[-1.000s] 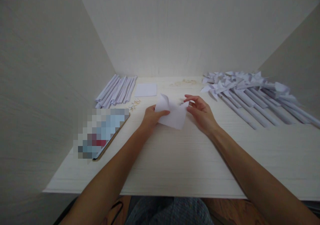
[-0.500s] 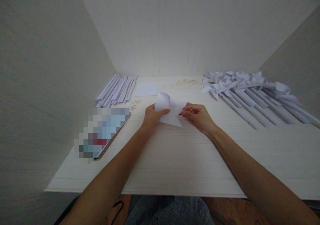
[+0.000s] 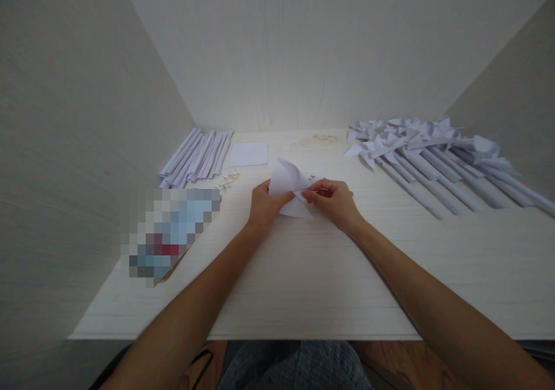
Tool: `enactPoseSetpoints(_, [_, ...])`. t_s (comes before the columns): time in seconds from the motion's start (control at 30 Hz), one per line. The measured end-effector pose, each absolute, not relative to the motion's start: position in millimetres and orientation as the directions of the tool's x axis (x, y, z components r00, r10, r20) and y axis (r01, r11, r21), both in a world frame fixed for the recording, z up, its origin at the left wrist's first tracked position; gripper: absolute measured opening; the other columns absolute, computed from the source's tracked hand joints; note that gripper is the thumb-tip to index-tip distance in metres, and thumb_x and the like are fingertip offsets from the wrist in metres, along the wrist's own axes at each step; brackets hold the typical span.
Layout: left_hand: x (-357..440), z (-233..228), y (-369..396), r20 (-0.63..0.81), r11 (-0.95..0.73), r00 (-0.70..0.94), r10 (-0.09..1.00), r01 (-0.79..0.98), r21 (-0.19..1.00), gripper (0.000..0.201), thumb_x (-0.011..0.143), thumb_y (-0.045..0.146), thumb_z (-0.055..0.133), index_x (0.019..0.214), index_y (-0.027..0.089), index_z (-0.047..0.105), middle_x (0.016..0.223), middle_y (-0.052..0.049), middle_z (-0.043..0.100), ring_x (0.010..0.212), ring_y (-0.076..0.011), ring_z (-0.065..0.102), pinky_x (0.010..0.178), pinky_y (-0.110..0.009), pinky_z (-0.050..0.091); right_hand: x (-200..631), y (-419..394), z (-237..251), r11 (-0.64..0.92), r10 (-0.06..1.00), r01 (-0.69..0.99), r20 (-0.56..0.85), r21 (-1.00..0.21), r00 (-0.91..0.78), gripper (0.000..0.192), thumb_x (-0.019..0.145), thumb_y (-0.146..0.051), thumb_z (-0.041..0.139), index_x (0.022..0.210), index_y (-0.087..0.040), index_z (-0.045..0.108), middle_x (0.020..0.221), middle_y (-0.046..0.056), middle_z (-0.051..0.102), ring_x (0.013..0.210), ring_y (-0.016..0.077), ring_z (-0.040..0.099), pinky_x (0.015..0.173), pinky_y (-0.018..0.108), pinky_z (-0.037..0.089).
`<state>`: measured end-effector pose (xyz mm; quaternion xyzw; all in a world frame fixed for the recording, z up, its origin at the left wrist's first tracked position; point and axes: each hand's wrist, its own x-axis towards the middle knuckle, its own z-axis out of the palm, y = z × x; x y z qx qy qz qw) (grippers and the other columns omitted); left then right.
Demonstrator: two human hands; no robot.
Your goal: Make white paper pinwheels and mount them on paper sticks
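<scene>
In the grip I see one sheet (image 3: 282, 177) of smooth, matt paper; below it, the table (image 3: 312, 286) looks like matt, streaked wood.

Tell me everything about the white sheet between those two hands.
The sheet is thin, plain white and looks like paper. Its far left part curls up; a nearer part lies flatter. The left hand grips its left side, thumb on top; the right hand pinches its right side. It is over the middle of the table; whether touching is unclear.

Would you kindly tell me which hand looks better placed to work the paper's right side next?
Probably the right hand: it appears to pinch the paper sheet there, while the left hand grips the opposite side.
</scene>
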<state>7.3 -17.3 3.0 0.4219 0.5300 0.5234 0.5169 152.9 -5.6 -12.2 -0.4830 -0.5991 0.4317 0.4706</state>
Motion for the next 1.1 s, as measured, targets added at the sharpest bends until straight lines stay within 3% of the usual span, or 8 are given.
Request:
enactPoseSetpoints(0.23, [8.1,2.8,-17.6,-0.12,0.11,-0.095,0.988,-0.104,0.988,0.028,0.047,0.021,0.068,0.071,0.012,0.06,0.064,0.0,0.061,0.055,-0.0121,0.054,0.053,-0.025,0.043,151.1,-5.7,-12.9,0.147,0.989,0.249,0.143,-0.957,-0.032,0.032,0.053,-0.045,0.068,0.053,-0.015,0.056,0.043,-0.003,0.047,0.039,0.006,0.037,0.037,0.021,0.025])
enactPoseSetpoints(1.1, [7.8,3.1,-18.6,-0.11,0.102,-0.082,0.991,-0.097,0.99,0.029,0.047,0.021,0.069,0.073,0.012,0.061,0.067,-0.002,0.063,0.056,-0.0127,0.055,0.055,-0.026,0.045,149.8,-6.5,-10.2,0.17,0.985,0.283,0.167,-0.944,-0.033,0.028,0.056,-0.041,0.067,0.052,-0.015,0.056,0.045,-0.001,0.05,0.041,0.007,0.039,0.038,0.021,0.027])
